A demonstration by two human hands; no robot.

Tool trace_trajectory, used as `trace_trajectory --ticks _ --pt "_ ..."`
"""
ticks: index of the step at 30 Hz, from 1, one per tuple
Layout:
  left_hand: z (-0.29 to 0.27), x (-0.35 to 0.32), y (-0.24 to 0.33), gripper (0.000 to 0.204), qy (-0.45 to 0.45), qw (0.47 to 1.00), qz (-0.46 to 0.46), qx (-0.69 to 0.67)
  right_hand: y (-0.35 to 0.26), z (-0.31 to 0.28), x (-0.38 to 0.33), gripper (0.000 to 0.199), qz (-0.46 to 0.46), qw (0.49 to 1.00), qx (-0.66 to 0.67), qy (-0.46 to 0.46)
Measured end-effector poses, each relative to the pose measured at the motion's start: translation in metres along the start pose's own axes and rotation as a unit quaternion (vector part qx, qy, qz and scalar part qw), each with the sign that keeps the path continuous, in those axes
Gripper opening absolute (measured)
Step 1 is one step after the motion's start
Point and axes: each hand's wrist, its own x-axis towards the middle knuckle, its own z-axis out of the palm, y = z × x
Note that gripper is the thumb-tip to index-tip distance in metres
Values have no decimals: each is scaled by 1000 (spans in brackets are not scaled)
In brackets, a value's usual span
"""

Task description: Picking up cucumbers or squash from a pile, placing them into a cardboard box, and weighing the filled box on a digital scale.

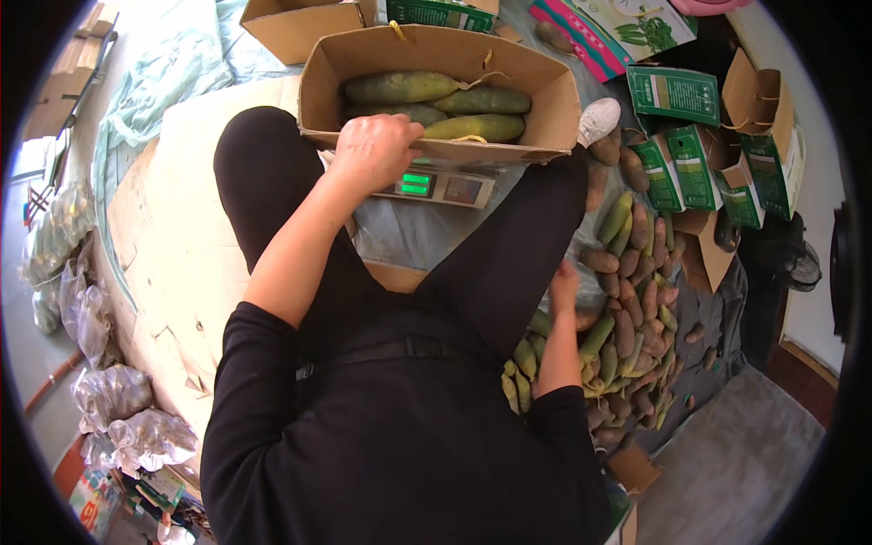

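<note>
A tan cardboard box stands between my knees with several long green radishes lying inside it. My left hand is closed over the box's near rim, its fingertips partly hidden behind the wall. Under the box is a weighing scale with a lit green display. To my right, my right hand hangs low beside my thigh, at the edge of a heap of radishes, some green and some reddish-brown. Its fingers are mostly hidden, so I cannot make out whether it holds anything.
Green and white cartons lie at the far right, beside a black fan. More boxes stand beyond the scale. Flattened cardboard covers the floor at left, with filled plastic bags past it.
</note>
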Motion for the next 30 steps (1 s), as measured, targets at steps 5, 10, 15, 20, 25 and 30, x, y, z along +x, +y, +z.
trace_trajectory --ticks 5,10,15,20,25,30 --pt "-8 -2 3 27 38 998 19 -48 78 54 -52 28 27 982 57 -178" --pt "-30 -7 0 32 147 981 68 -109 120 79 -84 29 66 971 101 -207" --pt "-62 -18 -13 30 181 980 45 -69 145 79 -89 30 86 970 126 -192" --pt "-88 -39 -43 27 198 980 -8 2 128 62 -89 32 46 977 129 -162" --pt "-86 -51 -67 27 122 977 -148 93 71 21 -69 27 111 974 132 -144" --pt "-80 -53 -71 26 144 976 -91 138 2 -53 -24 27 238 958 160 21"
